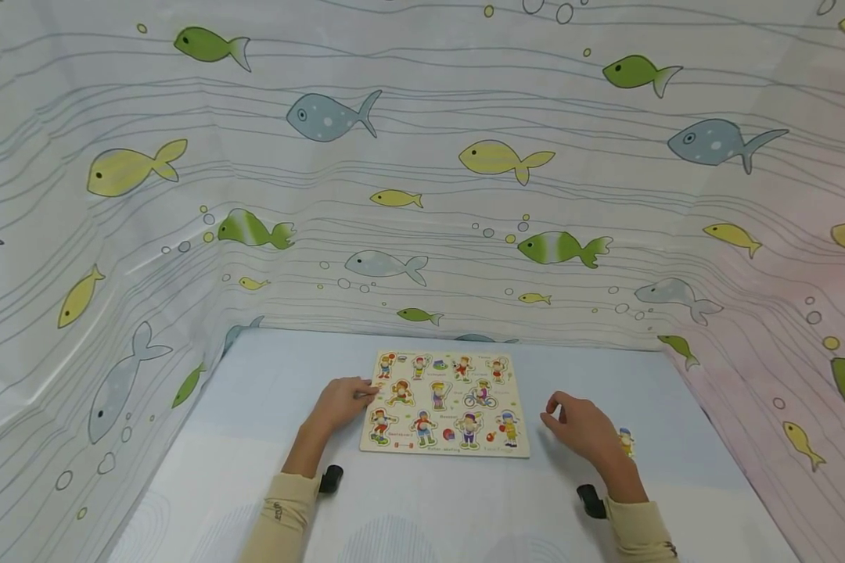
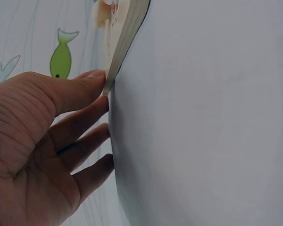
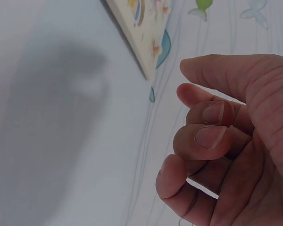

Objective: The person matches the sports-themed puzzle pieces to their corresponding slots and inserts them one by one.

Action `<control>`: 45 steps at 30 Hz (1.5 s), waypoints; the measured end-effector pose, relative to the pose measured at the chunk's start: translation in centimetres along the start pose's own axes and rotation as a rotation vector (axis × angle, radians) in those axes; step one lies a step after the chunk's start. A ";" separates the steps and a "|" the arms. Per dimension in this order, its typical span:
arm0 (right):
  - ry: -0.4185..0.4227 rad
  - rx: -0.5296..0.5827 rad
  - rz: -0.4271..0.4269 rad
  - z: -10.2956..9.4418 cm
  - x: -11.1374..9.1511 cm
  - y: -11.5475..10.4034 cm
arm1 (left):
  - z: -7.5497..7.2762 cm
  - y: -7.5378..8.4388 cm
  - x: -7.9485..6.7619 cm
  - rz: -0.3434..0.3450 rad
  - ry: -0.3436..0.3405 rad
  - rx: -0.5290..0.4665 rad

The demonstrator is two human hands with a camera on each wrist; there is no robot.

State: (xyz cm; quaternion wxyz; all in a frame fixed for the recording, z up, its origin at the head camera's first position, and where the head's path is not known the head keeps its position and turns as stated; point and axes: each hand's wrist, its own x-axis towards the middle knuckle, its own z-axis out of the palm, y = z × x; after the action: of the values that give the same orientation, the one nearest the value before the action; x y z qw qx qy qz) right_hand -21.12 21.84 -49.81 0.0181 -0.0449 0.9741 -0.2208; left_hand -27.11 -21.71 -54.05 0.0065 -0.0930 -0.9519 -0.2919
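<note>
A wooden puzzle board (image 1: 407,405) with colourful sports figures lies flat on the table. My left hand (image 1: 341,403) is at its left edge; in the left wrist view the thumb tip touches the board's side (image 2: 127,40), while the other fingertips rest on the table surface. To the right of the board, my right hand (image 1: 580,426) hovers with loosely curled fingers and nothing between thumb and forefinger. A loose figure piece (image 1: 626,440) lies on the table just beyond the right wrist, partly covered by it.
A pale blue and white cover (image 1: 436,500) spreads over the table. Fish-patterned sheets (image 1: 451,227) stand as walls behind the table and along both sides. Each wrist carries a small black camera, such as the left one (image 1: 331,478).
</note>
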 end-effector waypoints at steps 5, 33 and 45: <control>0.001 0.008 0.022 -0.6 -0.5 1.6 | 0.0 0.1 0.0 -0.007 -0.008 -0.011; -0.034 0.037 0.213 -2.0 -1.8 8.5 | 0.0 0.1 0.0 -0.017 -0.013 -0.014; -0.034 0.041 0.242 -2.0 -2.3 9.7 | 0.0 0.0 0.1 -0.024 -0.017 -0.005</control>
State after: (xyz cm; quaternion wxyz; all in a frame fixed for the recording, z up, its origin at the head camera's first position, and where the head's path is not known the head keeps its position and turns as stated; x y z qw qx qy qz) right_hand -19.75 31.66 -52.16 0.0622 0.0696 0.9673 -0.2360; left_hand -27.16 -21.67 -54.00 -0.0054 -0.0843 -0.9522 -0.2936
